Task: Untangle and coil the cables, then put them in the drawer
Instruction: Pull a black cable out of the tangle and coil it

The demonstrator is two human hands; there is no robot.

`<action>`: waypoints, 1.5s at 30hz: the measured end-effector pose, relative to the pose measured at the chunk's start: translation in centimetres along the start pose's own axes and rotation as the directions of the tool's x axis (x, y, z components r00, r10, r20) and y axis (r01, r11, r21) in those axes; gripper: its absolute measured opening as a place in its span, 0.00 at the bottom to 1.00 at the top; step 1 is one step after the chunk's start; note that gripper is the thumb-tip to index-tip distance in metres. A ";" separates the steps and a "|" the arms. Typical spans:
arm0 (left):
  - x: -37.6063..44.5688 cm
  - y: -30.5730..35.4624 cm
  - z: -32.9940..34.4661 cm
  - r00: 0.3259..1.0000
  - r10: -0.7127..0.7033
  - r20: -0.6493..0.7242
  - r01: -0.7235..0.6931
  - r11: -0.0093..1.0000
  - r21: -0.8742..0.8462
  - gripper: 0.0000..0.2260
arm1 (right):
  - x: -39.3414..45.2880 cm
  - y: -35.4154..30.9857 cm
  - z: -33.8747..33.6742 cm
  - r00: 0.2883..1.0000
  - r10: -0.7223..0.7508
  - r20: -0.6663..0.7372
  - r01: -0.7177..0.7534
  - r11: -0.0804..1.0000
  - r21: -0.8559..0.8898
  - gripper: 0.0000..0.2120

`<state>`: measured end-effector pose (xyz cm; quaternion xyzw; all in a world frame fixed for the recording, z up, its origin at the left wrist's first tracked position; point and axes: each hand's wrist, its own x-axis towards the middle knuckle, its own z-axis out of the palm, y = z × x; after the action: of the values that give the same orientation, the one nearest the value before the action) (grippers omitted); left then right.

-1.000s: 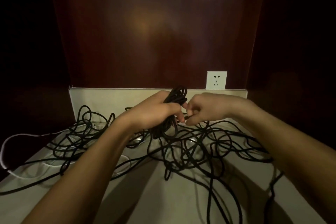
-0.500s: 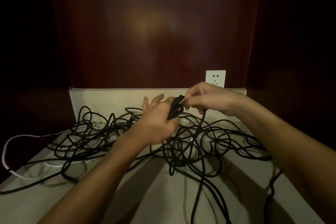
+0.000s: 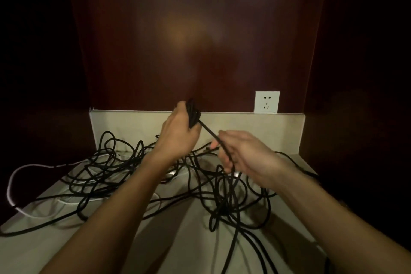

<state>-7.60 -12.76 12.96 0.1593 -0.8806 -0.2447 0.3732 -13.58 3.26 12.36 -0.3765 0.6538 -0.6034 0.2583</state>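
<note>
At frame centre my left hand grips the coil; my right hand pinches the black cable taut (feeding, I judge, the next loop).

Dim, warm light falls from above, leaving two glare spots and a soft orange sheen on the dark red wall panel. To either side of it the frame sinks into black. The right hand is motion-blurred, and both forearms cast soft shadows on the countertop.
</note>
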 end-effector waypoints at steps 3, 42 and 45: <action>0.8 -0.6 0.3 0.996 0.087 -0.014 -0.084 0.986 0.147 0.24 | 0.3 -0.1 0.2 0.989 -0.148 -0.030 0.148 0.989 -0.006 0.13; -5.5 2.0 1.4 0.881 -0.198 0.430 0.473 0.321 -0.820 0.17 | -1.2 4.0 5.1 0.858 -0.483 -0.174 0.460 0.874 -0.157 0.18; -5.0 1.2 1.2 0.897 -0.232 0.377 0.441 0.413 -0.797 0.09 | -1.6 4.0 5.2 0.858 -0.499 -0.127 0.450 0.846 -0.287 0.15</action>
<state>-5.24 -9.06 10.02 0.0975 -0.6180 -0.7389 0.2504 -9.23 1.43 7.56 -0.4947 0.6319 -0.5965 -0.0140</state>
